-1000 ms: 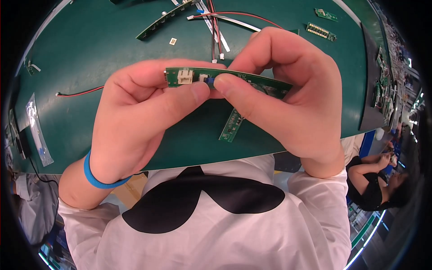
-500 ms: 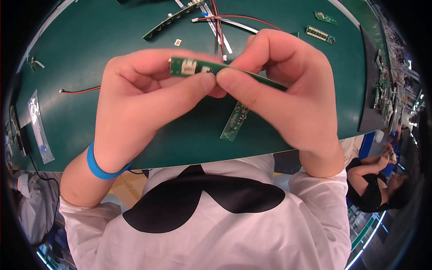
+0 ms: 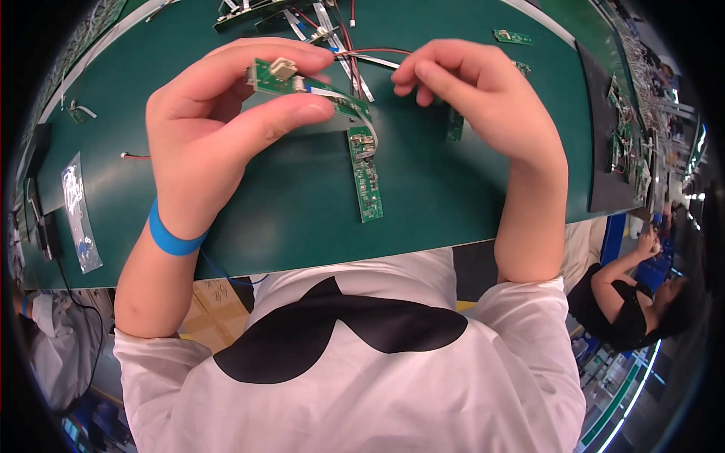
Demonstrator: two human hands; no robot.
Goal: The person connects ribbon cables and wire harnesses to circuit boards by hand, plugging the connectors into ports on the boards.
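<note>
A narrow green circuit board (image 3: 266, 78) with white connectors is held tilted between the thumb and fingers of my left hand (image 3: 198, 113), above the table. From a connector on it, a white flat ribbon cable (image 3: 326, 93) curves down to a second green circuit board (image 3: 366, 185), whose near end points toward me. Apart from both boards, to the right, is my right hand (image 3: 487, 98). Its fingers are curled in with the thumb against them, and nothing shows between them. Part of another green board (image 3: 455, 126) shows just below that hand.
Red-black wires and white flat cables (image 3: 343, 57) cross at the far middle, near a long board assembly (image 3: 260, 15). A clear plastic bag (image 3: 78, 215) lies at left. A small board (image 3: 513, 36) sits far right, and a dark mat (image 3: 589, 136) borders the right edge. Someone works beyond (image 3: 623, 291).
My right hand has let go of the board and moved away to the right. My left hand keeps its hold; the ribbon cable between the two boards now shows.
</note>
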